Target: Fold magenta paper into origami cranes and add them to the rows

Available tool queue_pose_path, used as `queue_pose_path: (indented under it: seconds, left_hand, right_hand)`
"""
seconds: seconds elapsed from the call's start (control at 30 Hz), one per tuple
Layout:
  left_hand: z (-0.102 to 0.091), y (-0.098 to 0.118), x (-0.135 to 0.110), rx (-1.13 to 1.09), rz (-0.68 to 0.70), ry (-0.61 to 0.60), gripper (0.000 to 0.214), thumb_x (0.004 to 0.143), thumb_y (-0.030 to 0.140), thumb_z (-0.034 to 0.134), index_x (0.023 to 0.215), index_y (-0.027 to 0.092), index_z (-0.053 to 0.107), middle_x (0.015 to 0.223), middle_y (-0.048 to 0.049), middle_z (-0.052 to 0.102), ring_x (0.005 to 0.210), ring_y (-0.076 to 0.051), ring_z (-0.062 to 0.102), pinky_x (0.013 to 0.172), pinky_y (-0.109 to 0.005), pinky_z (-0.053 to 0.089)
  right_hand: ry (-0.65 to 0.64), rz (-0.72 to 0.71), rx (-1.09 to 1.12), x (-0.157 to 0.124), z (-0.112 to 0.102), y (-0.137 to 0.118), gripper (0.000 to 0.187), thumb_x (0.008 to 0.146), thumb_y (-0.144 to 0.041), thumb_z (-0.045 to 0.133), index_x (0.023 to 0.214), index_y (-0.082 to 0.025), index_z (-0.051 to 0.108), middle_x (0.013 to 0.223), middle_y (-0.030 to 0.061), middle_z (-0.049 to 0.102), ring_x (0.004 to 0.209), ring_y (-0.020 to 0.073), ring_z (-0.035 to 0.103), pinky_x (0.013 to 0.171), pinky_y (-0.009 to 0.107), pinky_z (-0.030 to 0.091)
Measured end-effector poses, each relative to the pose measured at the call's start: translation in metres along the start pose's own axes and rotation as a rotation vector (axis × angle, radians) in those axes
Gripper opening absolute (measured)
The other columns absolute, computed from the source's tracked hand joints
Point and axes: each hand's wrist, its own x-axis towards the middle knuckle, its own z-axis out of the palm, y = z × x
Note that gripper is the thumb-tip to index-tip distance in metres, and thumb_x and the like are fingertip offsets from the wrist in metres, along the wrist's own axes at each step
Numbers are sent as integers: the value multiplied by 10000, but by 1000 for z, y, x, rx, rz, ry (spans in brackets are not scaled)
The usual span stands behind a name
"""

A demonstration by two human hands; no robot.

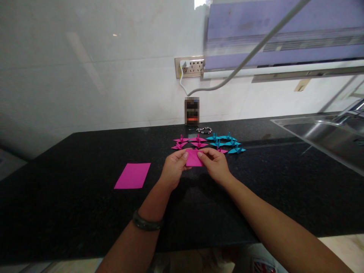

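A small folded piece of pink paper [195, 159] is held up between my two hands over the dark counter. My left hand [174, 167] pinches its left side, thumb on the front. On the right side, my right hand [215, 163] grips it in the same way. Just behind the hands stand several pink paper cranes [198, 139], one partly hidden by my right hand. Beside them on the right are several blue paper cranes [233, 143]. A flat pink paper sheet [132, 176] lies to the left of my left hand.
The black counter [71, 212] runs back to a pale wall. A phone-like object [192, 111], blurred out, leans there, with a beaded bracelet [204, 130] beside it. A wall socket [190, 67] holds a plug with a cable. At the right is a metal sink [327, 138] with a faucet [351, 112].
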Motion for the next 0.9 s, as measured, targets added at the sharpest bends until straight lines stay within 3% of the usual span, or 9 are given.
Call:
queue_pose_path:
  seconds: [0.47, 0.67, 0.9]
  left_hand:
    - [-2, -8, 2, -21, 70, -2, 305, 736, 309, 591, 969, 118, 637, 689, -42, 658, 556, -103, 561, 572, -231, 442]
    - [1, -3, 2, -19, 52, 28, 288, 716, 298, 604, 932, 112, 645, 651, -30, 646, 528, -104, 551, 560, -240, 451]
    - [1, 3, 0, -44, 21, 24, 217, 716, 269, 595, 863, 118, 648, 610, 0, 610, 522, -89, 530, 553, -231, 457]
  right_hand:
    - [3, -50, -107, -3, 1, -1, 174, 744, -329, 572, 787, -164, 606, 675, 9, 576, 592, 116, 504, 545, 235, 411]
    - [-25, -356, -290, -4, 1, -7, 190, 762, -222, 568, 926, -234, 664, 793, 26, 608, 753, 143, 550, 672, 283, 458]
    - [-62, -571, -479, -2, -7, -8, 283, 780, -182, 548, 1022, -293, 644, 974, 53, 532, 854, 149, 518, 725, 309, 470]
